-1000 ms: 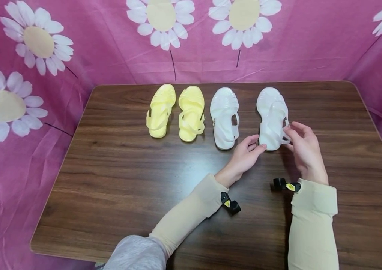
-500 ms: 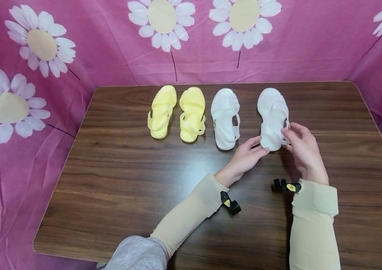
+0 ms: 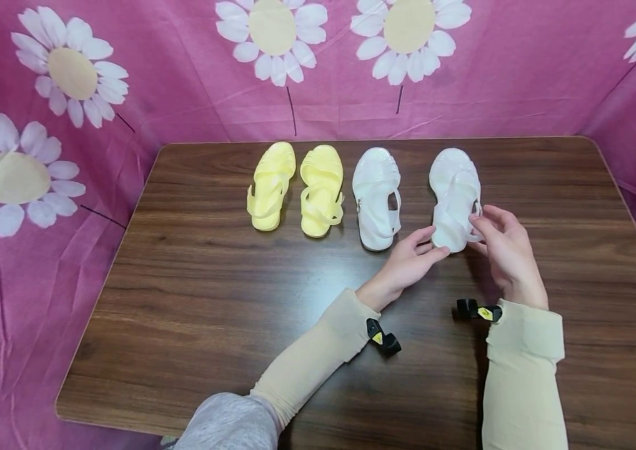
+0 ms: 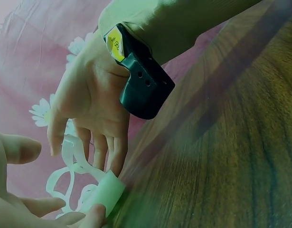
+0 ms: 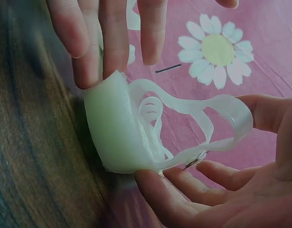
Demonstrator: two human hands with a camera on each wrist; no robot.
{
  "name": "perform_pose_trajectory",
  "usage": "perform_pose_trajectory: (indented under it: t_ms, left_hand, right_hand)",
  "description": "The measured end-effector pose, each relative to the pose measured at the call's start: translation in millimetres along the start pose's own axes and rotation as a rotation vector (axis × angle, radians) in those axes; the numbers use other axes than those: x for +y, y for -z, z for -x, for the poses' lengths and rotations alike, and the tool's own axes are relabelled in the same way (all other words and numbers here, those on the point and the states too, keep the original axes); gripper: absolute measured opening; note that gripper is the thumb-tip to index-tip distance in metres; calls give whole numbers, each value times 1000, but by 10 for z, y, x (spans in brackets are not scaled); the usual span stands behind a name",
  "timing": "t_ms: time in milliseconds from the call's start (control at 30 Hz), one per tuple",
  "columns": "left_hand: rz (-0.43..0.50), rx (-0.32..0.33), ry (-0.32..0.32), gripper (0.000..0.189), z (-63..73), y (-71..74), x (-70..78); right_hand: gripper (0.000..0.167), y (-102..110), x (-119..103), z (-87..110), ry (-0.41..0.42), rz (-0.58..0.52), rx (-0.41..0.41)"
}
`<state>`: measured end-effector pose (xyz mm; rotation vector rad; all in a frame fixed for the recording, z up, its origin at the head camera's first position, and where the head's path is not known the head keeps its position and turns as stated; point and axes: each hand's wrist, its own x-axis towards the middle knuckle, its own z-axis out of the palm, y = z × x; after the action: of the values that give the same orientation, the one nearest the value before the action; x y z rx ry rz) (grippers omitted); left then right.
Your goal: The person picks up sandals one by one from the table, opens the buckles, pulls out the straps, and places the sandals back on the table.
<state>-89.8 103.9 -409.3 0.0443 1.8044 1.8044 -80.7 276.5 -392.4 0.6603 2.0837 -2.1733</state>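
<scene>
A white jelly sandal (image 3: 452,212) stands on the table at the right end of the row, toe away from me. My right hand (image 3: 511,253) holds its loose ankle strap (image 5: 183,103), thumb at the strap's loop and fingers beside the heel and buckle (image 5: 195,160). From the left, my left hand (image 3: 405,269) touches the sandal's heel (image 5: 110,126) with nearly straight fingertips, and its thumb reaches behind the heel. Both hands (image 4: 100,95) also show in the left wrist view. The matching white sandal (image 3: 375,194) lies just left of my left hand's fingers.
Two yellow jelly sandals, one outer (image 3: 272,181) and one inner (image 3: 320,187), continue the row to the left. Everything stands on a brown wood-grain table (image 3: 194,300). Behind and around its edges hangs a pink cloth (image 3: 340,100) with white daisies.
My left thumb has shifted slightly right and toward me behind the heel. The sandals keep their places on the table, and my right hand stays almost still at the strap.
</scene>
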Motion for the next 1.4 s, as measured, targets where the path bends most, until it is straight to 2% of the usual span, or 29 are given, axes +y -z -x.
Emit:
perform_pose_trajectory:
  t_ms: [133,367,467,700,833,933,1233,1333,1400]
  left_hand:
    - [-62,2,-24,57,8,1,16]
    - [-152,20,-23,63,28,8,29]
    - [-181,24,-37,64,27,20,15]
    - [-301,20,-98,65,30,49,-21]
    - [-359,13,-122,65,40,60,-26]
    - [-379,12,-111,63,50,67,-21]
    - [-397,34,-31,65,44,61,-19]
    - [-446,39,-43,67,41,66,-21]
    - [-479,34,-74,67,46,75,-23]
  right_hand:
    - [76,0,-11,10,-6,-3,-14]
    - [76,16,-19,25,-13,-21,-53]
    - [68,27,-9,23,-4,-32,-72]
    - [36,72,25,17,22,-20,-105]
    - [31,86,31,22,18,-11,-120]
    - [32,88,31,28,15,3,-130]
    - [33,105,36,35,39,156,-162]
    - [34,106,35,35,55,239,-174]
    - [34,110,37,34,65,301,-179]
